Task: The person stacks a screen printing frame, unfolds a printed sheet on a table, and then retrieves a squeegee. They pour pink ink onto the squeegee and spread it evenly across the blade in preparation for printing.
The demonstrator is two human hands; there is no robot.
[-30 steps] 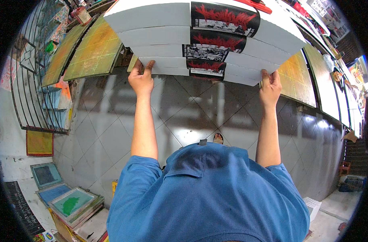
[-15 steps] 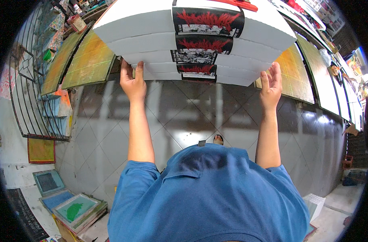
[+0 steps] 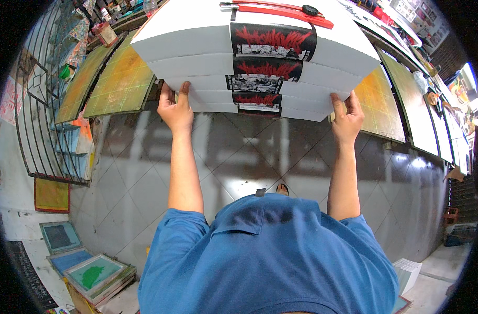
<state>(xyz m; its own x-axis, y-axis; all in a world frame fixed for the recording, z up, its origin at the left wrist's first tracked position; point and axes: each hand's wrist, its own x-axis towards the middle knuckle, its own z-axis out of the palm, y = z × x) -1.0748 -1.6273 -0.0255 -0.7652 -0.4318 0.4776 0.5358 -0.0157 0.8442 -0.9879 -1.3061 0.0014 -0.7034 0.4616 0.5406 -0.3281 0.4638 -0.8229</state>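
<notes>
A stack of flat white boxes [image 3: 186, 49] spans the top middle, each level wrapped at its centre by a black band [image 3: 270, 42] with jagged red graphics. A red cutter [image 3: 273, 11] with a black knob lies on the top box. My left hand [image 3: 176, 109] grips the stack's lower left, thumb against its front face. At the lower right corner, my right hand [image 3: 345, 118] holds the stack with bent fingers and thumb.
Angled printing boards [image 3: 110, 81] line both sides beyond the stack. A black metal rack [image 3: 37, 115] stands at left, framed screens [image 3: 92, 272] lie at lower left, and tiled floor [image 3: 249, 152] stretches below the stack. A white carton [image 3: 409, 275] sits at lower right.
The stack has come down in the picture, showing more of the red cutter on top. It also shifted left, then slightly back; my hands moved along, the right fingers now closer round the corner.
</notes>
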